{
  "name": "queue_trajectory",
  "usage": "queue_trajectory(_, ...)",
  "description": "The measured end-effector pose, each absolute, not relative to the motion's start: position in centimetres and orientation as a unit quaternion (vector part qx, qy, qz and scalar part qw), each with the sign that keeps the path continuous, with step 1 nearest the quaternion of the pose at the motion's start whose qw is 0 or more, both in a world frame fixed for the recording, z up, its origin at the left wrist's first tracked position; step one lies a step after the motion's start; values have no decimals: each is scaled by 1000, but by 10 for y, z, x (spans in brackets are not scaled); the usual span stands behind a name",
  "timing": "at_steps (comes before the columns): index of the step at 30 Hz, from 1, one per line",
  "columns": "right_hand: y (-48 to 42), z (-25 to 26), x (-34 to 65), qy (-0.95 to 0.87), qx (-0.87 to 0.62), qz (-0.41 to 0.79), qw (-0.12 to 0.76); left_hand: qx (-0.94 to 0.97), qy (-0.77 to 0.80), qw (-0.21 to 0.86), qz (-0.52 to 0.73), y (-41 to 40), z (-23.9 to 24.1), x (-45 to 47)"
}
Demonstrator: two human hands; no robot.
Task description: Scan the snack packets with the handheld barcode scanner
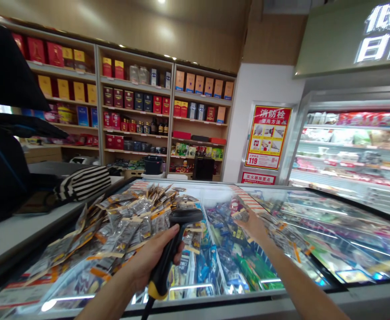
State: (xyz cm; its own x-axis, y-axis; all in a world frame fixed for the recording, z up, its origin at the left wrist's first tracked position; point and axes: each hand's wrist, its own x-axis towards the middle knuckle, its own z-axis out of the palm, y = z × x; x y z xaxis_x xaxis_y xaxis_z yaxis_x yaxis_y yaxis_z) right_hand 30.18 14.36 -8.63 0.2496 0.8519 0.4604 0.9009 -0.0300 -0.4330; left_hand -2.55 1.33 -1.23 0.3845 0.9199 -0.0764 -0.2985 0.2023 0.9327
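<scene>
My left hand (151,255) is wrapped round the grip of a black and yellow barcode scanner (168,258), whose head points away and to the right. A cable runs down from its butt. Beyond and left of it, a big heap of small snack packets (125,226), clear with tan and orange ends, lies on the freezer's glass top. My right hand (255,226) reaches forward over the glass, with its fingers closed on a small snack packet (243,215), partly blurred. To the right of that hand is a smaller pile of similar packets (286,233).
The chest freezer (228,300) holds bagged frozen goods in wire baskets. At left are a dark screen unit (5,169) and a striped bag (81,183) on a counter. Shelves of boxed goods (135,98) line the back wall; a lit fridge (351,142) stands at right.
</scene>
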Motion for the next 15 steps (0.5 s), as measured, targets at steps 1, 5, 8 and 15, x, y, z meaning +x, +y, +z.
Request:
queue_trajectory(1,145,-86,296,-608,-712,-28,350,455,342,697,437,13,-12,-25)
queue_trajectory(5,152,-87,273,-600,-658,34,455,444,348,700,437,11,-8,-22)
queue_trajectory(8,156,-93,260,-588,-599,89,536,447,337,703,439,8,-4,-22)
queue_trajectory(15,150,-113,242,-592,-538,189,569,452,318,713,430,5,1,-22)
